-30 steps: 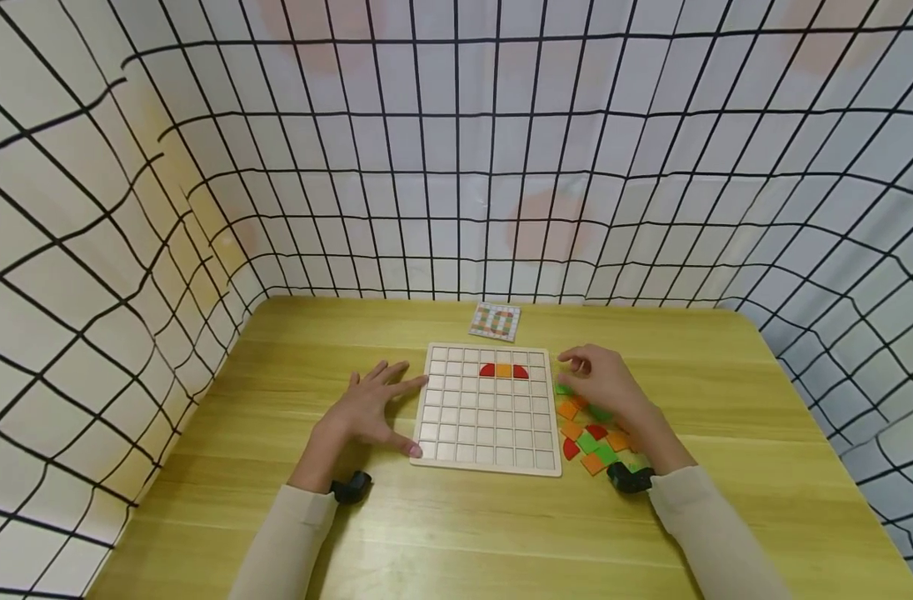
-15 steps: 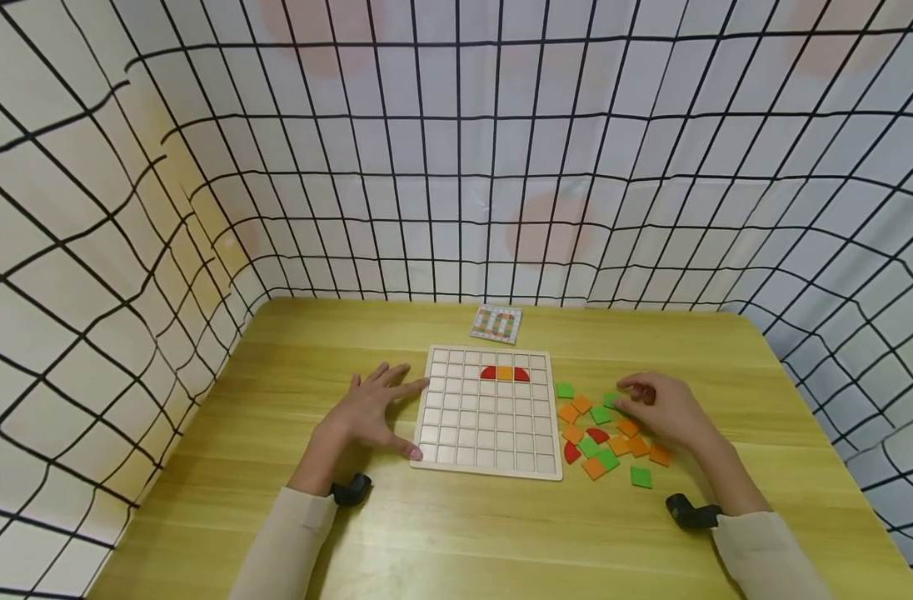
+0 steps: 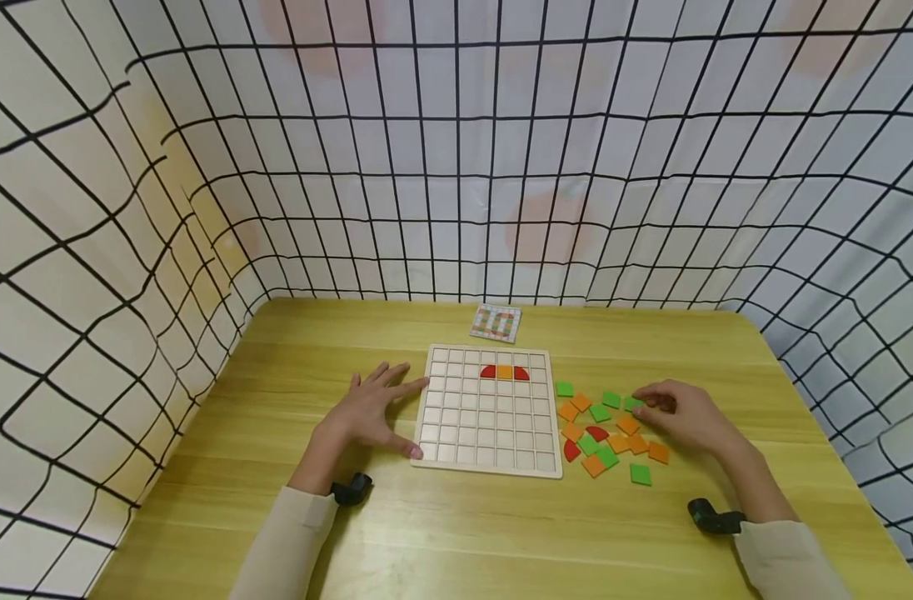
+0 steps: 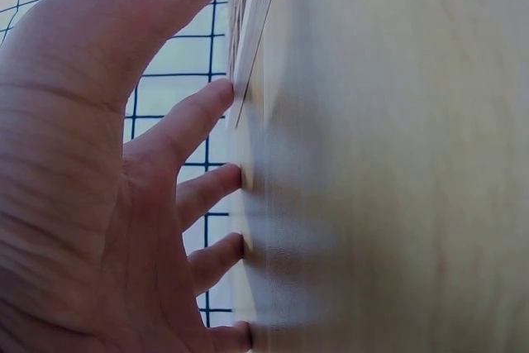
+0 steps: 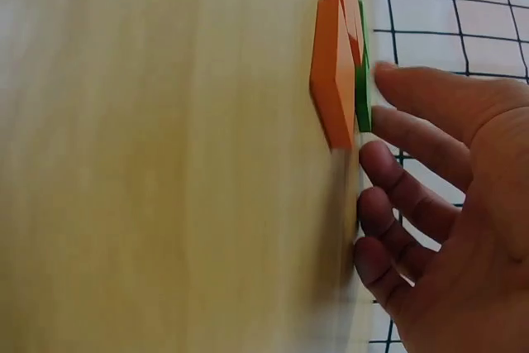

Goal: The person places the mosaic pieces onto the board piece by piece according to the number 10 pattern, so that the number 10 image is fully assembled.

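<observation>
On the table lies a pale wooden grid board (image 3: 486, 425). Two red quarter-round tiles with an orange square tile (image 3: 505, 372) between them fill cells in its upper part. My left hand (image 3: 366, 408) rests at the board's left side, fingers spread, its thumb and index fingertips touching the edge. My right hand (image 3: 685, 412) is at the right end of a scatter of loose tiles. Its thumb and index finger pinch a green square tile (image 3: 632, 404) at table level. In the right wrist view, orange tiles (image 5: 332, 76) lie near the fingertips; the other fingers are loosely curled.
Loose green, orange and red tiles (image 3: 593, 467) spread over the table right of the board. A small pattern card (image 3: 496, 322) lies behind the board. White cloth walls with a black grid (image 3: 456, 192) enclose the table's back and sides.
My right hand has moved right and toward me, from beside the board's edge to the far end of the tiles, uncovering several of them. The left hand stays in place.
</observation>
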Action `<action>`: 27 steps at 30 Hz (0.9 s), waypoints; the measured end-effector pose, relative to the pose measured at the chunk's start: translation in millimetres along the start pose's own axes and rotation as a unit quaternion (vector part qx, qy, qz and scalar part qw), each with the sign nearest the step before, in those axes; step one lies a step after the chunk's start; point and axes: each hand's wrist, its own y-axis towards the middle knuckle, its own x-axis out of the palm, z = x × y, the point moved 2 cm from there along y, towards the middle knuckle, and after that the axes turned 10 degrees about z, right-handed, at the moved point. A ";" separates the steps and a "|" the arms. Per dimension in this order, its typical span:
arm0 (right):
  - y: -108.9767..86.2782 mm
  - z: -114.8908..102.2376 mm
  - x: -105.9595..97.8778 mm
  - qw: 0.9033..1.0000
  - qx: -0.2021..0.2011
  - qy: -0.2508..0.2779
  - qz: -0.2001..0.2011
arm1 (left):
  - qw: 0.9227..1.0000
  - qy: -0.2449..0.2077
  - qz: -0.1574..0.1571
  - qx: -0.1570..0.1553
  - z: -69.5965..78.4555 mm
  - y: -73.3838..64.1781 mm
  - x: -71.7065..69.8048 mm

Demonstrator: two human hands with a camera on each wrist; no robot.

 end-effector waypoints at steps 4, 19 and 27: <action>-4.1 1.0 -3.4 1.000 -0.015 0.003 -0.005 | 1.000 0.001 0.000 0.001 0.9 0.0 -0.6; 2.0 0.8 0.0 1.000 -0.014 -0.013 -0.007 | 1.000 -0.006 0.001 -0.001 1.0 -0.8 0.0; 8.2 -12.5 -0.4 1.000 -0.020 -0.002 0.012 | 1.000 -0.003 0.001 0.003 0.5 -0.4 0.8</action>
